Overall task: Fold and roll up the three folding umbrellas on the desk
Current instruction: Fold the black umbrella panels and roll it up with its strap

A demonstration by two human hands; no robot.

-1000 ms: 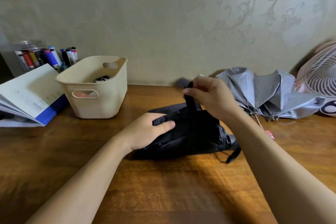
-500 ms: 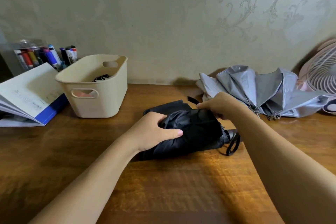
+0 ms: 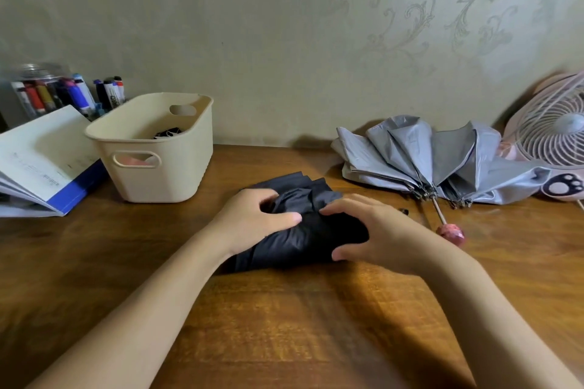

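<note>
Left to right on the wooden surface (image 3: 284, 325) we see an open book (image 3: 38, 148), markers (image 3: 79, 95) behind it, and a cream basket (image 3: 164, 167). At centre lies the black umbrella (image 3: 303, 243), collapsed, its fabric bunched. The left hand (image 3: 252, 224) curls round its left part, thumb laid across the cloth, and the right hand (image 3: 376, 237) clasps its right end, fingers over, thumb under. Further right we find the grey umbrella (image 3: 426, 161), loosely collapsed against the wall, its pink handle (image 3: 450, 232) pointing toward us, beside a pink fan (image 3: 556, 133)

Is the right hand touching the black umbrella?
Touching. The head view shows the right hand curled over the black umbrella, fingertips on its fabric and thumb against its near side.
</note>
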